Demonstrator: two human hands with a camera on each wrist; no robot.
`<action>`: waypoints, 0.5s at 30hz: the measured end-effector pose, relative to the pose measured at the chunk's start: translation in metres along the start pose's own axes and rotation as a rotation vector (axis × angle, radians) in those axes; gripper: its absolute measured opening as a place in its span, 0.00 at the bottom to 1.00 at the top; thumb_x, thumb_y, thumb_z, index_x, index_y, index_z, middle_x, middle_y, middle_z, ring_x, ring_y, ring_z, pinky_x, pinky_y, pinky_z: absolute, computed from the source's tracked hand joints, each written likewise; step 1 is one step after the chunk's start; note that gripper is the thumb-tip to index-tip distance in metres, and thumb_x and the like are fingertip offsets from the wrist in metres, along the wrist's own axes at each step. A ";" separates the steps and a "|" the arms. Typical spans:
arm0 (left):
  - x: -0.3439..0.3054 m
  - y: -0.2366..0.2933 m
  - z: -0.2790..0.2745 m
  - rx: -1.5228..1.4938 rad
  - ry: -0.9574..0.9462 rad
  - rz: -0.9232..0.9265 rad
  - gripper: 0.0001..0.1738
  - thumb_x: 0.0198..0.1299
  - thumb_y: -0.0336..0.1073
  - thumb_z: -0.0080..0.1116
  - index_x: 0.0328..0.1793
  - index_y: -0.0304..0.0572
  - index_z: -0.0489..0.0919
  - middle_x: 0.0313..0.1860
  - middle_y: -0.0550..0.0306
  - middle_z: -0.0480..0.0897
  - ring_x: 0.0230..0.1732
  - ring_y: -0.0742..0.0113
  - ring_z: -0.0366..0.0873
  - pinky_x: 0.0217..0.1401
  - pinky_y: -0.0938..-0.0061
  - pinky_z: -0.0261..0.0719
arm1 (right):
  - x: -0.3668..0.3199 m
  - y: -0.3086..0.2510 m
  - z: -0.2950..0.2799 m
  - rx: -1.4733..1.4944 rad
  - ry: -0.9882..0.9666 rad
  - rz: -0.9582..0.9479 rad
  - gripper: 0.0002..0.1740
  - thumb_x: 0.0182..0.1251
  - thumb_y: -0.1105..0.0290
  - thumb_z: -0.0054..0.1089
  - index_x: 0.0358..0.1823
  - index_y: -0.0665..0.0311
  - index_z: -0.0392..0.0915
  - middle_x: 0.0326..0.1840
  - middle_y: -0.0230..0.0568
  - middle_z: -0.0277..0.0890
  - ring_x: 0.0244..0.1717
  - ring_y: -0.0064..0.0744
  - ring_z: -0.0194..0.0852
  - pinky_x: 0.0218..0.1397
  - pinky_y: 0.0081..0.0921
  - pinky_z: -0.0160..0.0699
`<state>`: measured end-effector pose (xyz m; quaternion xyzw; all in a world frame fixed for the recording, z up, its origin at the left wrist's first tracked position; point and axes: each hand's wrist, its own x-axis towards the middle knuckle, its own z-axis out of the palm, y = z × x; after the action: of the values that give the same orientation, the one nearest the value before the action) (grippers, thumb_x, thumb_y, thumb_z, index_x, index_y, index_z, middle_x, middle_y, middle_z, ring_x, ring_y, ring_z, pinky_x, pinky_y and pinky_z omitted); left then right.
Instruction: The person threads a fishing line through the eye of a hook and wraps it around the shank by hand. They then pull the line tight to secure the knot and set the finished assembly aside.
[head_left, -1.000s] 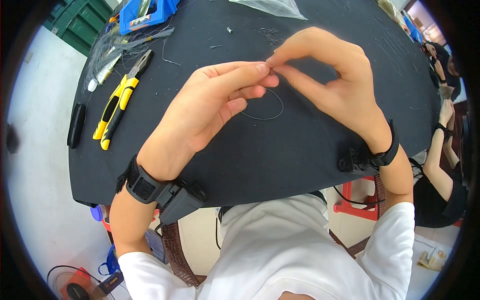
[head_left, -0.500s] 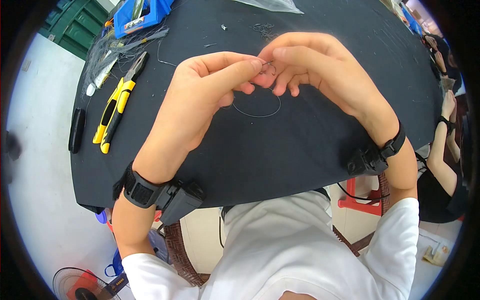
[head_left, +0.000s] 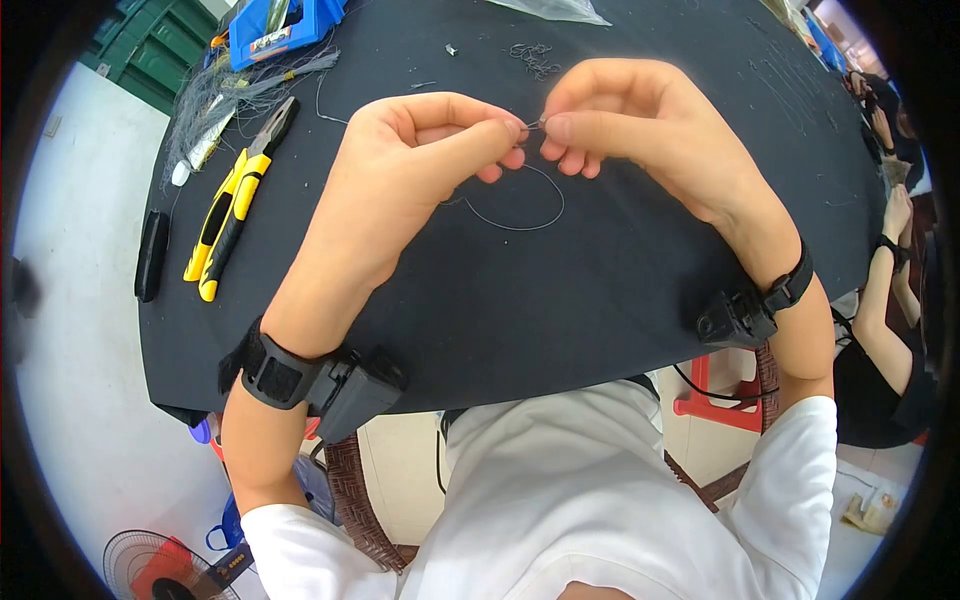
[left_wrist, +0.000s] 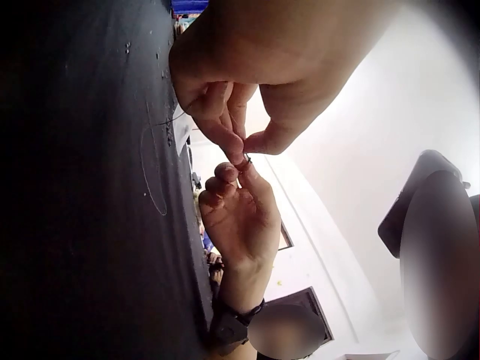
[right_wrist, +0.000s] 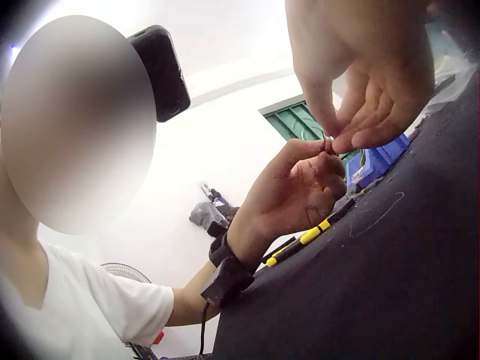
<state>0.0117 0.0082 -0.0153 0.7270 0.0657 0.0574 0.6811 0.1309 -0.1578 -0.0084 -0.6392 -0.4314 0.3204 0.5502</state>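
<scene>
A small metal fish hook (head_left: 533, 125) spans the short gap between my two hands above the dark tabletop. My left hand (head_left: 410, 160) pinches one end of it between thumb and forefinger. From the other side, my right hand (head_left: 640, 120) pinches the opposite end, its lower fingers loosely bent. A thin grey fishing line (head_left: 515, 229) hangs in a loop below the left fingers. The left wrist view shows both sets of fingertips close together with the hook (left_wrist: 247, 158) between them. Fingertips hide most of the hook.
Yellow-and-black pliers (head_left: 230, 205) lie on the left, beside a black case (head_left: 152, 256). Tangled line strands (head_left: 225, 110) and a blue box (head_left: 285, 30) sit at the back left. A small heap of wire-like pieces (head_left: 533, 60) lies beyond my hands. Another person's arms (head_left: 885, 250) are at right.
My hands came together at the fingertips, then the right hand turned and opened its fingers beside the hook. Now its thumb and forefinger pinch the hook, slightly apart from the left fingertips.
</scene>
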 end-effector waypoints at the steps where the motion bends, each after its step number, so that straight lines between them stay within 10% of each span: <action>1: 0.000 -0.001 0.000 0.020 0.005 0.006 0.11 0.55 0.34 0.56 0.40 0.34 0.79 0.29 0.58 0.79 0.24 0.85 0.69 0.20 0.94 0.58 | 0.000 0.000 0.000 -0.007 0.006 -0.002 0.11 0.57 0.67 0.57 0.37 0.68 0.76 0.30 0.38 0.77 0.30 0.20 0.74 0.34 0.14 0.73; 15: -0.001 -0.002 0.002 0.104 0.047 0.059 0.11 0.54 0.37 0.57 0.39 0.38 0.80 0.28 0.62 0.80 0.25 0.86 0.70 0.22 0.94 0.59 | 0.001 0.002 0.008 -0.027 0.061 -0.019 0.08 0.56 0.69 0.57 0.32 0.67 0.75 0.26 0.33 0.76 0.28 0.17 0.73 0.32 0.12 0.71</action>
<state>0.0109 0.0065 -0.0177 0.7616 0.0631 0.0913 0.6385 0.1242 -0.1539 -0.0119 -0.6517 -0.4248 0.2897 0.5576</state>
